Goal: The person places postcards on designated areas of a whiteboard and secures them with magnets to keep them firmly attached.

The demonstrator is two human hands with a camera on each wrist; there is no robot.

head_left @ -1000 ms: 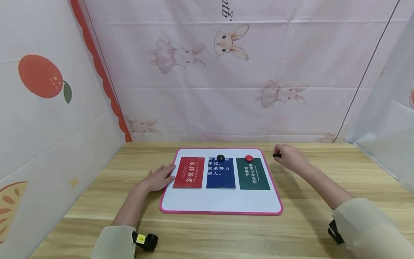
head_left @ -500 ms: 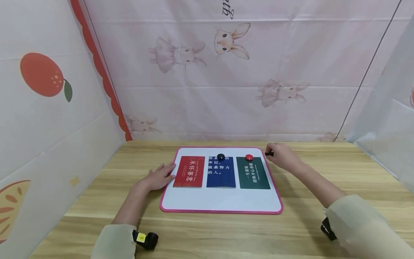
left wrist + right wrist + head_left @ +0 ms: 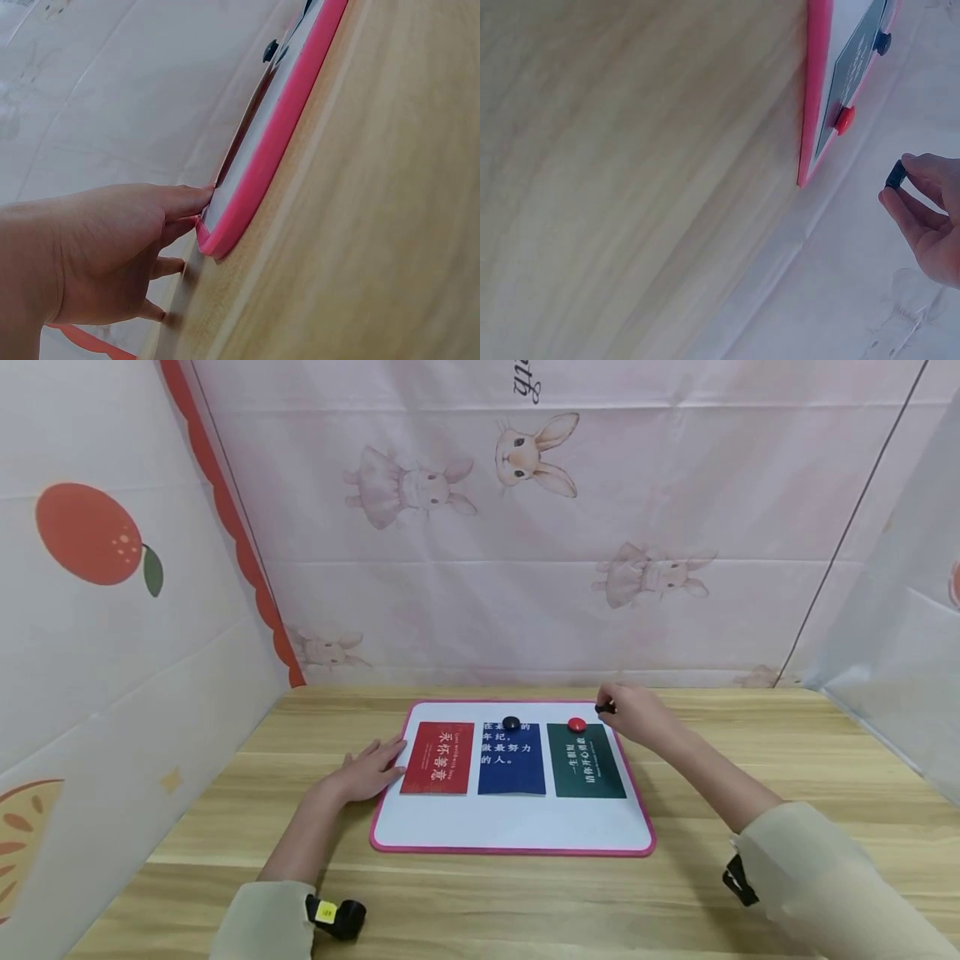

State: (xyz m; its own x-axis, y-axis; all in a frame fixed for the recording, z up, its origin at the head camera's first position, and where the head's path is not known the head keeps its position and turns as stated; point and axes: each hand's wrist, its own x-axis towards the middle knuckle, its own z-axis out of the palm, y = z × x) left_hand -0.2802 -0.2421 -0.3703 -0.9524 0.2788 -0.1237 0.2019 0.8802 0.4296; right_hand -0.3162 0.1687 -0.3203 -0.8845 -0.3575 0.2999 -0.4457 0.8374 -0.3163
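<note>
A whiteboard [image 3: 510, 827] with a pink rim lies on the table. On it are a red card [image 3: 437, 758], a blue card [image 3: 512, 772] and a green card [image 3: 587, 764]. One black round magnet [image 3: 512, 723] sits at the top of the blue card, and a red round magnet [image 3: 577, 725] tops the green one. No magnet shows on the red card. My left hand [image 3: 369, 772] rests with extended fingers at the board's left edge, thumb over the rim. My right hand [image 3: 637, 714] pinches another black magnet [image 3: 896, 174] above the board's top right corner.
The wooden table [image 3: 480, 902] extends around the board. A fabric backdrop [image 3: 450, 610] with rabbit prints hangs behind it, and printed cloth walls stand at left and right. Each wrist wears a black camera [image 3: 347, 920].
My right hand has moved left with the black magnet, from beside the board to over its top right corner. The left hand, board, cards and other magnets have stayed put.
</note>
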